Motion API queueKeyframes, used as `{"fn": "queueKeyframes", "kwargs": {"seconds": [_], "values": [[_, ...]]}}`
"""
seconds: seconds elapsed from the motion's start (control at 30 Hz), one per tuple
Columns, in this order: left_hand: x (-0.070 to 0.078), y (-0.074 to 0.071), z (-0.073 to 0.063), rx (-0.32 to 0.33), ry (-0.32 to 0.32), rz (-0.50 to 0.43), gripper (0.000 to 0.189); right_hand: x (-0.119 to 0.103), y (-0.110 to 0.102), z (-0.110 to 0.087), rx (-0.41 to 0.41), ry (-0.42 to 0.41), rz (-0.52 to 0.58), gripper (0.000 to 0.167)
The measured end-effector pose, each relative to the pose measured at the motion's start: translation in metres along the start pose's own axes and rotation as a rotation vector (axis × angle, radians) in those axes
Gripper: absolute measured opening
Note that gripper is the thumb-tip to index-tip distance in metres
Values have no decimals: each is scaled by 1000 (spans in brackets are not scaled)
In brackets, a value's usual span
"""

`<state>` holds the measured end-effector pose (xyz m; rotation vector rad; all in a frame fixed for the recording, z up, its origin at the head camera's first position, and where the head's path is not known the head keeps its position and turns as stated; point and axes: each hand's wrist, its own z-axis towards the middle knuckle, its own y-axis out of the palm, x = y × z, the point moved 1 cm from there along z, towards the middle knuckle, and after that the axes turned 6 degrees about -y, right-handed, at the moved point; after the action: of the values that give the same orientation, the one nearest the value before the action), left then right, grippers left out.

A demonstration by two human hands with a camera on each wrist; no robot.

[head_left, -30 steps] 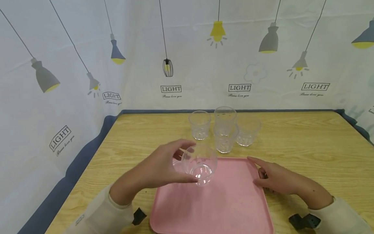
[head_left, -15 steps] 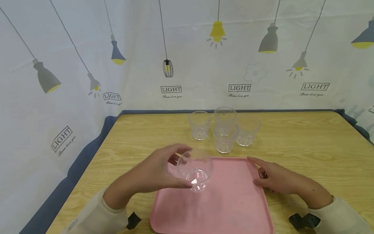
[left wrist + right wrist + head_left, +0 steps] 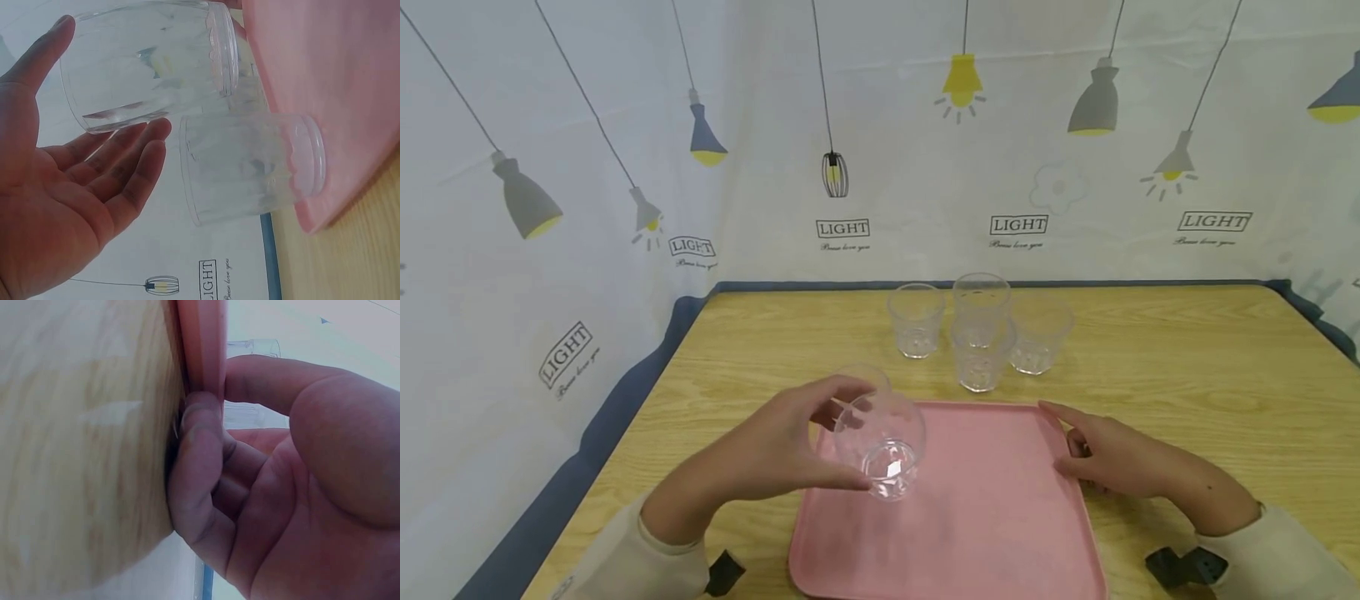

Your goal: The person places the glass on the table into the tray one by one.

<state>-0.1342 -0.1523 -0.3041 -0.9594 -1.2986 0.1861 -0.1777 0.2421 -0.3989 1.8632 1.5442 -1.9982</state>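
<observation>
Wooden table: left hand grasping a cup over a tray; right hand pinching the tray's edge.

Holds a clear cup, mouth up, in the left grip over the left part of a pink tray. Partly hides another clear cup just behind. Pinches the tray's right edge with the right grip, close to the far corner. Faces four more clear cups, standing upright and grouped together on a wood-grain surface past the tray. Wears pale sleeves, with black pieces near the cuffs. Faces a white curtain printed with hanging lamps.
</observation>
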Motion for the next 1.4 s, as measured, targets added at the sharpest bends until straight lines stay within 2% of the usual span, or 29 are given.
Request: {"fn": "queueKeyframes", "kwargs": {"seconds": [0.17, 0.4, 0.8, 1.4], "values": [[-7, -2, -4, -21, 22, 9, 86, 0, 0, -1, -4, 8, 18, 81], [-16, -5, -10, -35, 11, 18, 85, -1, 0, -1, -1, 5, 21, 81], [-22, -7, -18, -52, 2, 22, 85, 1, 0, -1, -5, 11, 22, 81], [-40, -2, -23, -115, -14, 21, 82, 2, 0, -1, -1, 1, 1, 81]]}}
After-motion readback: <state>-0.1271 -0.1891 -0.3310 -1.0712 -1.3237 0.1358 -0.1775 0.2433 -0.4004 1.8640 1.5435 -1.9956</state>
